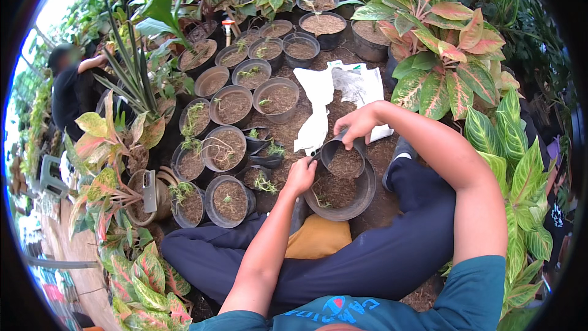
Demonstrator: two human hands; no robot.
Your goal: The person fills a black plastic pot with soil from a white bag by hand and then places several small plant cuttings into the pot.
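Note:
My right hand (360, 124) grips the rim of a small black plastic pot (363, 149), fingers reaching over its edge. That pot is tipped with its mouth towards me, and brown soil mix (345, 163) shows inside it. Below its mouth stands a larger black plastic pot (356, 211), partly filled with soil and with a small green sprig near its left wall. At the upper left rim of this larger pot, my left hand (301, 175) is closed on the edge; the fingertips are partly hidden. Just beyond my hands lies an opened white plastic sack (314, 87) with dark soil around it.
Soil-filled pots, several with small seedlings (227, 198), stand in rows to the left. Leafy potted plants (441, 55) crowd both sides. A smartphone (149, 191) rests at a pot on the left. Yellow-brown material (319, 237) lies between my legs. Another person (76, 87) sits far left.

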